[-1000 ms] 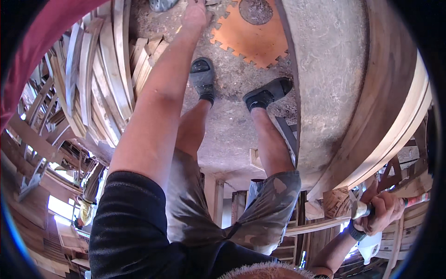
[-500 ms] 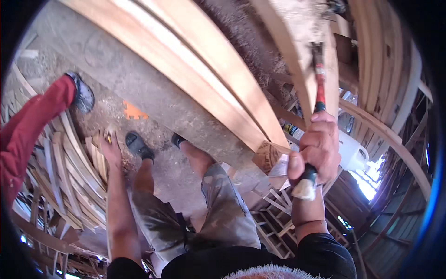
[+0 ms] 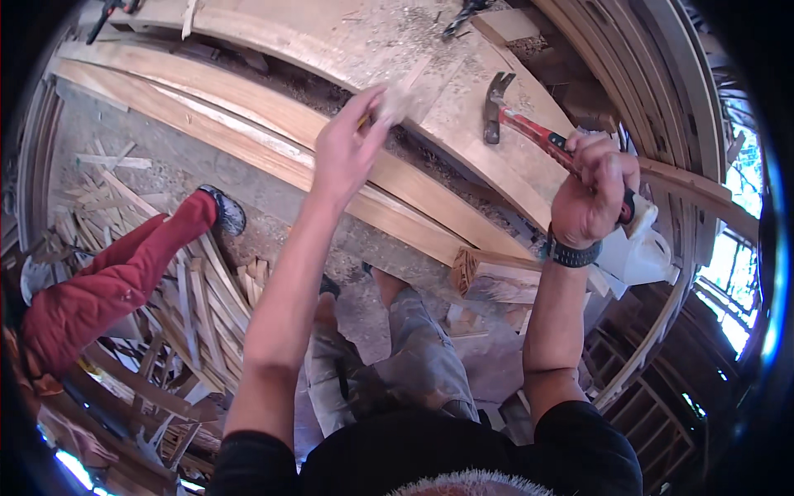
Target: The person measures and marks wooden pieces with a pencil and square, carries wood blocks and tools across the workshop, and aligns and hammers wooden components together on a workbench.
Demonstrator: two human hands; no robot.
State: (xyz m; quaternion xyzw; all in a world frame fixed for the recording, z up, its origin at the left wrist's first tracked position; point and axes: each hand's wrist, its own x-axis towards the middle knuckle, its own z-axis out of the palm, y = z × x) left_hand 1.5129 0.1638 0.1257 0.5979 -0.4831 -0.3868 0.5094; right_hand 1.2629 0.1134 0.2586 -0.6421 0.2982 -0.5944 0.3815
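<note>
My right hand (image 3: 591, 186) is wrapped round the red and black handle of a claw hammer (image 3: 536, 131). Its metal head hangs over the wide, sawdust-covered plank (image 3: 463, 124), to the left of my hand. Over the long pale boards (image 3: 273, 145) and close to that plank's edge, my left hand (image 3: 351, 145) has its fingers drawn together. A bit of yellow shows between them, and a pale blur lies at the fingertips; what they hold is too smeared to name.
A sawn timber block (image 3: 488, 277) supports the boards' near end. Behind my right wrist is a white plastic jug (image 3: 637, 256). Another person's red trouser leg (image 3: 132, 273) is at left, beside heaped wood strips (image 3: 198, 314). Curved planks (image 3: 637, 74) stand far right.
My left hand has risen from beside my leg, near the wood strips, to over the boards. The hammer has tilted, its head now pointing left. The view has shifted.
</note>
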